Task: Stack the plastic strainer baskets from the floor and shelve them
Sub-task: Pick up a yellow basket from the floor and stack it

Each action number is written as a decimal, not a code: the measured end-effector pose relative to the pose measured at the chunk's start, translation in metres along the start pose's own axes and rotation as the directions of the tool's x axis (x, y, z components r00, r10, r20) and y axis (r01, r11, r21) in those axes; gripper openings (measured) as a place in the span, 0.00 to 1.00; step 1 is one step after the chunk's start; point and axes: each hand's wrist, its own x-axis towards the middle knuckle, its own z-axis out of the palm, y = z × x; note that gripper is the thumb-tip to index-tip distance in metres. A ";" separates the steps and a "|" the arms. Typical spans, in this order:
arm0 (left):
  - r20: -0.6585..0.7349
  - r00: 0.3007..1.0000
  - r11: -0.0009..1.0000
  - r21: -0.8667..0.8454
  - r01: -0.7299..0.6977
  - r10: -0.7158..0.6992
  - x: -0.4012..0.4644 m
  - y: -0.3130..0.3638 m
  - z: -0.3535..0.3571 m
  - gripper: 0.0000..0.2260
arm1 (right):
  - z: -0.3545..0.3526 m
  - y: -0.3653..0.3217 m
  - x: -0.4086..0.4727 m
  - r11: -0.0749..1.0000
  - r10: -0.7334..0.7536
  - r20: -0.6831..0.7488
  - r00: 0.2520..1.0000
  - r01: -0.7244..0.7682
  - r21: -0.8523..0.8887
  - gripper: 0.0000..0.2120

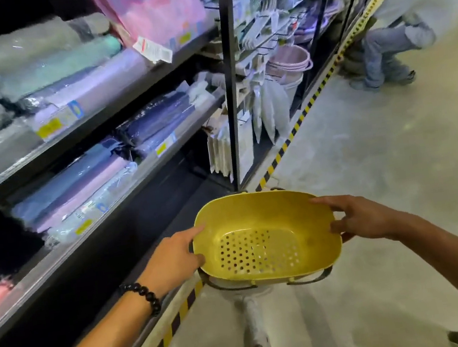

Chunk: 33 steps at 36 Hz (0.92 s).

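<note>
Item: yellow strainer basket (266,235), plastic, oval, rows of round holes in its floor. Held in the air above the concrete floor (380,152), between both hands, opening facing up toward the camera. Dark handles (310,279) hang below its near edge; whether further baskets are nested beneath it cannot be told.

Left hand (175,257): at the basket's left end, fingers (195,232) curled over the rim, thumb against the outer wall. A bracelet of dark beads (145,295) sits on the wrist.

Right hand (358,220): at the basket's right end, fingers spread and bent over the rim, clasping the wall between fingers and thumb.

Shelving (87,222): dark, tiered, running along the left. Holds folded textiles in clear wrap (76,183), in blue, lilac, teal and grey, with yellow price labels (83,226) on the shelf edges. A pink package (152,10) stands on the upper tier.

Next bay, farther on: pale hanging goods and stacked lilac buckets (288,62).

Floor marking: yellow-and-black striped tape (297,122) along the foot of the shelving.

Also in view: another person (406,22), bent over by the far shelving, well apart from the basket; the wearer's own leg and shoe (256,334) directly below the basket.
</note>
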 end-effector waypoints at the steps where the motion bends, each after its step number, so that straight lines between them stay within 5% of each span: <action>1: 0.010 1.000 1.000 -0.008 0.006 -0.006 0.016 0.000 -0.001 0.35 | -0.008 0.001 0.013 1.000 0.002 0.002 1.000 -0.002 -0.008 0.34; 6: -0.042 0.998 0.999 -0.011 -0.038 0.038 0.080 0.008 -0.009 0.34 | -0.053 -0.011 0.081 0.995 0.022 0.028 0.999 -0.020 -0.096 0.34; 12: 0.014 0.998 0.996 -0.059 0.061 -0.060 0.139 0.022 -0.026 0.35 | -0.100 -0.031 0.156 0.976 -0.030 0.053 0.998 0.041 -0.214 0.33; 18: -0.095 0.988 0.987 -0.116 0.114 -0.125 0.176 0.036 -0.025 0.35 | -0.135 -0.042 0.220 0.937 -0.062 0.088 0.994 0.089 -0.337 0.34; 28: -0.183 0.923 0.935 -0.177 0.308 -0.339 0.204 0.067 0.006 0.29 | -0.172 -0.070 0.339 0.799 -0.110 0.350 0.930 0.292 -0.525 0.29; 33: -0.273 0.823 0.863 -0.251 0.439 -0.498 0.206 0.090 0.053 0.31 | -0.176 -0.083 0.396 0.655 -0.176 0.532 0.829 0.502 -0.565 0.27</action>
